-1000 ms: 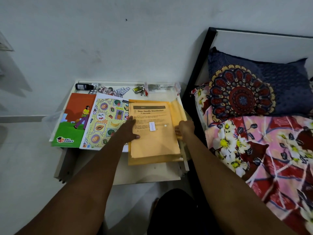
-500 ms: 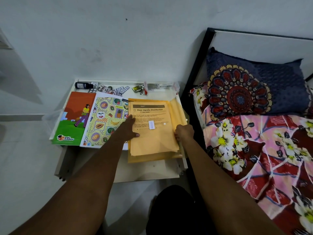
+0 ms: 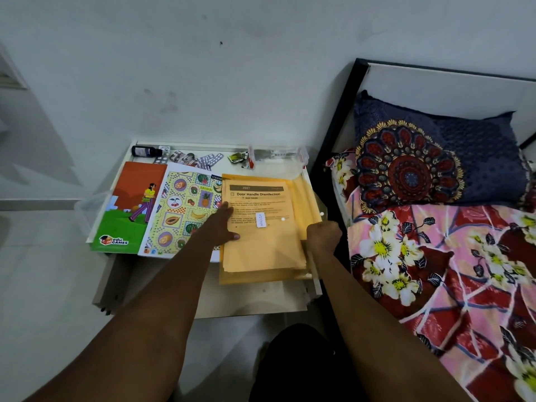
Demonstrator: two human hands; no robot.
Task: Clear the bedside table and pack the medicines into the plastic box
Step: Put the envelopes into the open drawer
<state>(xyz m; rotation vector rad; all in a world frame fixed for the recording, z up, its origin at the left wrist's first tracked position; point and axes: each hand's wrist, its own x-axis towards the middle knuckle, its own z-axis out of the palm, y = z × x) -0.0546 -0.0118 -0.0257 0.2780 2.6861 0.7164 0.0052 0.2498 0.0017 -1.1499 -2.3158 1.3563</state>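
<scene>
Step in hand, prob.: clearing papers off the white bedside table (image 3: 246, 303). The left hand (image 3: 223, 227) lies flat, fingers straight, on the printed sheet (image 3: 261, 221) atop the yellow plastic folder (image 3: 269, 274). The right hand (image 3: 323, 237) has fingers curled round the folder's right edge. Meds, i.e. dark bottle (image 3: 145, 151) & foil blister strips (image 3: 203, 161), lie along the table's back edge, near the clear plastic box (image 3: 277, 154). Next: lift the folder level so sheets don't slide out, then box the meds.
</scene>
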